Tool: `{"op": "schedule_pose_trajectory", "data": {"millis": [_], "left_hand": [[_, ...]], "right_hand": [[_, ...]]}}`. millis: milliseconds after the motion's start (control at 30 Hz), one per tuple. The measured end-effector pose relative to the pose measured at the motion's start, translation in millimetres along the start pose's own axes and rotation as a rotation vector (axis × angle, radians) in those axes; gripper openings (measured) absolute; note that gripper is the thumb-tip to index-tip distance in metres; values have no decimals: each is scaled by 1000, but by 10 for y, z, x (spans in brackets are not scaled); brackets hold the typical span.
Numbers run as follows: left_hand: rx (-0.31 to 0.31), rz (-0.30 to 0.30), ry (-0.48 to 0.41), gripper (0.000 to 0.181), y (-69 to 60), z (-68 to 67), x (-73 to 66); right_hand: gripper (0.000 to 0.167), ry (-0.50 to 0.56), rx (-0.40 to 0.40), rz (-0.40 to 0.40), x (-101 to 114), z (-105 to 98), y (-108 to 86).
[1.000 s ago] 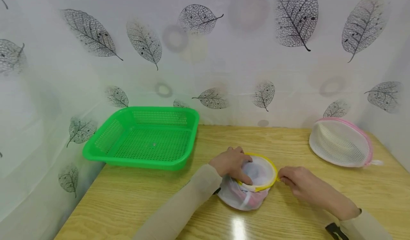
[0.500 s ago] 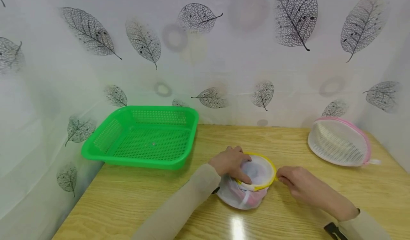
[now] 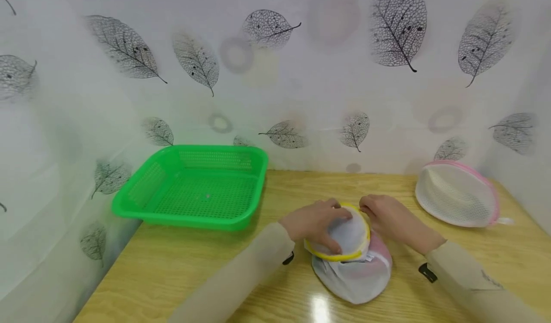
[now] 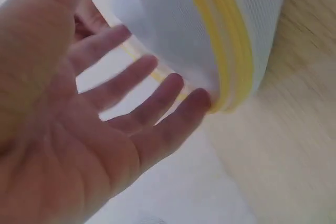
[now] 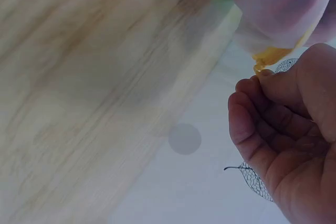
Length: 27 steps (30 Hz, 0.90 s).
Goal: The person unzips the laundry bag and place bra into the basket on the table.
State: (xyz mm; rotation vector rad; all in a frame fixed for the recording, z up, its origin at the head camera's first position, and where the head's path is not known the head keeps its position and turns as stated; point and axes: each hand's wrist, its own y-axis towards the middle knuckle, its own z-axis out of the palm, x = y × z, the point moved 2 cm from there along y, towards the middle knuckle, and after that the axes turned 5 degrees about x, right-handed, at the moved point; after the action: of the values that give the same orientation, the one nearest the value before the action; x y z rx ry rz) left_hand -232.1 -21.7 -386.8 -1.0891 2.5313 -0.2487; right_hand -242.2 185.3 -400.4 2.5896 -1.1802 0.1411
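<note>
A white mesh laundry bag (image 3: 355,282) with a yellow zipper band (image 3: 340,257) stands on the table, its round end tilted up. My left hand (image 3: 316,225) spans that end, thumb on the near side and fingers on the far side. In the left wrist view, spread and lightly bent fingertips (image 4: 198,98) touch the yellow-edged rim. At the band's far right side is my right hand (image 3: 396,220). It pinches the small yellow zipper pull (image 5: 258,68) between thumb and forefinger. Something pink (image 3: 379,246) shows through the mesh; its kind is unclear.
A green plastic basket (image 3: 189,221) with perforated walls stands at the back left of the wooden table (image 3: 172,265). At the back right lies another white mesh bag (image 3: 456,198) with pink trim. A leaf-patterned curtain (image 3: 275,93) hangs behind the table.
My right hand has moved left and away from me along the yellow band with the zipper pull. The bag has turned; its lower mesh part now bulges out nearer me and further right.
</note>
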Motion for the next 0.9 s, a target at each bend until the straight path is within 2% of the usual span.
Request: {"op": "schedule_pose_trajectory", "data": {"millis": [67, 167, 300, 467, 900], "left_hand": [[30, 30, -11, 74, 35, 18, 16], [61, 23, 16, 73, 83, 74, 50], [37, 24, 60, 72, 124, 123, 72], [28, 10, 68, 73, 136, 139, 72], [18, 3, 75, 73, 130, 147, 62]], "right_hand": [[19, 14, 25, -12, -16, 25, 41], [22, 31, 61, -22, -38, 62, 67], [24, 36, 75, -25, -70, 77, 58], [25, 6, 79, -36, -68, 83, 35], [27, -23, 18, -45, -36, 96, -59]]}}
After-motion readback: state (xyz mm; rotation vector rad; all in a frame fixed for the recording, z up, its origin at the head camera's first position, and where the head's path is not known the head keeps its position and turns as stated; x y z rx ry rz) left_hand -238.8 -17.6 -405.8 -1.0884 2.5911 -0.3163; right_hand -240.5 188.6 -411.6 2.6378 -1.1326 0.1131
